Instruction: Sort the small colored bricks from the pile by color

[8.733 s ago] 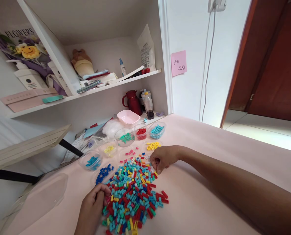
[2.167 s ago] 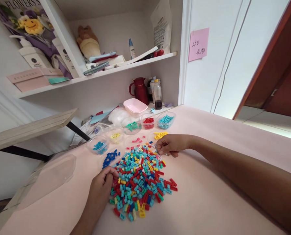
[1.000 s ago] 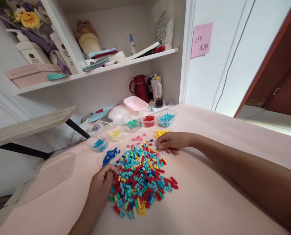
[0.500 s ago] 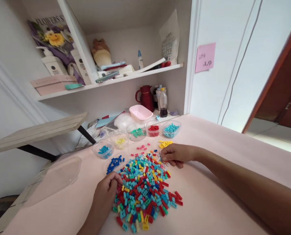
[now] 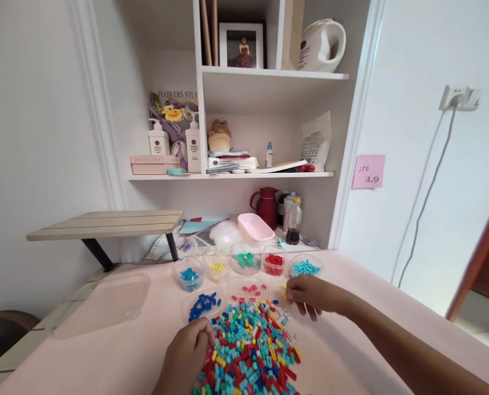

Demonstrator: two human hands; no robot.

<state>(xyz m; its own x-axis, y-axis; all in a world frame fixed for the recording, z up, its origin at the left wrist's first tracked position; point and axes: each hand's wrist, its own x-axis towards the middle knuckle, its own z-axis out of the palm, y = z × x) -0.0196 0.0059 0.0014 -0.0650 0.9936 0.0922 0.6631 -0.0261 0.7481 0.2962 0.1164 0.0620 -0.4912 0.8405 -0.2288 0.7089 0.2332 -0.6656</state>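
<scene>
Right hand (image 5: 316,294) now before yellow bricks (image 5: 284,291)

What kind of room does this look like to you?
Probably a room at home: white built-in wall shelves hold a brown plush toy in a cream pot, a dark red handled jug stands below, and a pink-covered table adjoins them.

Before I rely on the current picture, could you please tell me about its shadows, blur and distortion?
Head view: soft shadow on the pink table cover beside the right forearm; fine detail is soft in the brick pile and in the writing on the pink note; the door frame leans, probably from wide-angle stretch.
</scene>
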